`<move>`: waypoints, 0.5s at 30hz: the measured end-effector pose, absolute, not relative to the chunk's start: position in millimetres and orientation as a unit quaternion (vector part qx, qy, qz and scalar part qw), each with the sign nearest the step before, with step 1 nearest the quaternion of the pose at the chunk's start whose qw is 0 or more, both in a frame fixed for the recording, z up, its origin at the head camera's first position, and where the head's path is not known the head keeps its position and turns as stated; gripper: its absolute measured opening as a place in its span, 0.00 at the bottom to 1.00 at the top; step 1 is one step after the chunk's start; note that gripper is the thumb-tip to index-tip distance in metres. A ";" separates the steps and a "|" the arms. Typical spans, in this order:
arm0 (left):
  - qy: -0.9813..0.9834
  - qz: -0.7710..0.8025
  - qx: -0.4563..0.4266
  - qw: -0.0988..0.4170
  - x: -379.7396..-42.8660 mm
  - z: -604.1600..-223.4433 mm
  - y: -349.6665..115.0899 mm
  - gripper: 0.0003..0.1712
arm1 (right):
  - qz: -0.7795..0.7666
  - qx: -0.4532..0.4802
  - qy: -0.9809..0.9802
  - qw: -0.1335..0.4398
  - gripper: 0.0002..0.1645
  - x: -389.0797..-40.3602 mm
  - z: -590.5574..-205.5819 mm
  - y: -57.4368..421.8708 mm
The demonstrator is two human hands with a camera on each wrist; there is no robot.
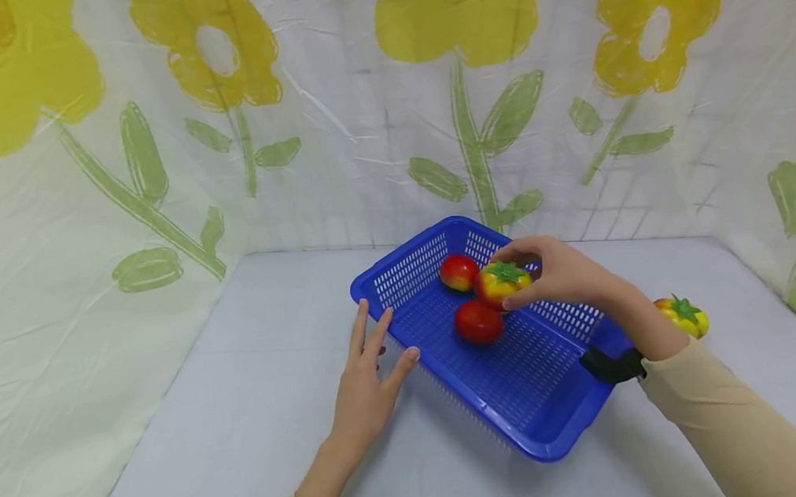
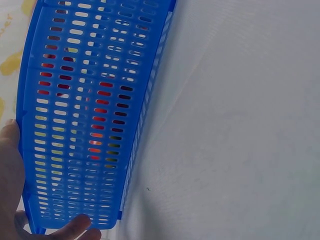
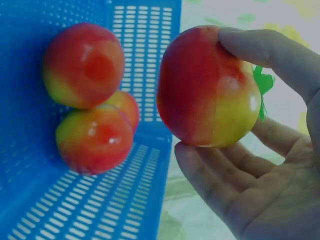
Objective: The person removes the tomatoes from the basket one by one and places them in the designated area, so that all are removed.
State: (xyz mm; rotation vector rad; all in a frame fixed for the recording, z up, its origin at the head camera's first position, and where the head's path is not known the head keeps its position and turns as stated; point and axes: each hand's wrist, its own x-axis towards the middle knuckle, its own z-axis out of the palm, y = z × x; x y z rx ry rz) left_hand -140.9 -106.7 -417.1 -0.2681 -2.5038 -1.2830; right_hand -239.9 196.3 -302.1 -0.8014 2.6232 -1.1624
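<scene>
My right hand (image 1: 560,274) pinches a red-and-yellow tomato (image 1: 503,283) with a green leafy top, holding it over the blue plastic basket (image 1: 564,445). In the right wrist view the thumb and fingertips are on opposite sides of this tomato (image 3: 210,90). Below it in the basket lie a red-and-yellow tomato (image 1: 458,272) and a redder one (image 1: 479,323); a third tomato (image 3: 125,110) shows partly behind the others in the right wrist view. My left hand (image 1: 368,393) has its fingers spread and fairly straight, fingertips right at the basket's left rim.
Another tomato (image 1: 688,318) with a green top sits on the white table (image 1: 242,420) right of the basket, partly hidden by my right forearm. A white sheet (image 1: 345,127) with yellow flowers hangs behind the table and along its sides.
</scene>
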 end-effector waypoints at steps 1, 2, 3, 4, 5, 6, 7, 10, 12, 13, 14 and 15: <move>-0.875 -0.448 -0.093 0.157 -140.9 -417.0 -106.7 0.40 | -0.392 -0.265 0.877 0.081 0.33 -239.0 -302.8 198.1; -0.875 -0.447 -0.093 0.157 -140.8 -417.0 -106.6 0.40 | -0.395 -0.262 0.877 0.082 0.33 -238.1 -303.1 199.8; -0.875 -0.448 -0.093 0.157 -140.9 -417.0 -106.5 0.40 | -0.396 -0.259 0.877 0.081 0.33 -237.3 -303.3 201.4; -0.875 -0.448 -0.092 0.158 -140.9 -416.9 -106.4 0.40 | -0.397 -0.256 0.878 0.080 0.34 -236.4 -303.2 202.9; -0.875 -0.448 -0.092 0.159 -140.8 -416.8 -106.4 0.40 | -0.397 -0.255 0.878 0.078 0.34 -235.5 -302.5 204.4; -0.875 -0.448 -0.093 0.160 -140.7 -416.6 -106.3 0.40 | -0.396 -0.254 0.879 0.076 0.34 -234.6 -301.8 205.5; -0.874 -0.448 -0.093 0.162 -140.5 -416.3 -106.2 0.40 | -0.394 -0.253 0.880 0.073 0.34 -233.9 -301.0 206.8; -0.874 -0.447 -0.096 0.168 -139.9 -415.6 -106.0 0.40 | -0.387 -0.252 0.884 0.066 0.35 -231.3 -297.8 210.7; -0.874 -0.447 -0.095 0.168 -139.6 -415.2 -105.8 0.40 | -0.384 -0.250 0.886 0.063 0.35 -229.5 -295.9 213.6; -0.874 -0.447 -0.095 0.166 -139.6 -415.2 -105.7 0.40 | -0.384 -0.249 0.887 0.062 0.34 -228.8 -295.1 215.0; -0.874 -0.447 -0.094 0.164 -139.7 -415.4 -105.7 0.40 | -0.385 -0.249 0.887 0.062 0.34 -228.2 -294.4 216.4; -0.874 -0.448 -0.093 0.162 -139.8 -415.4 -105.5 0.40 | -0.385 -0.249 0.887 0.062 0.34 -227.8 -293.9 218.0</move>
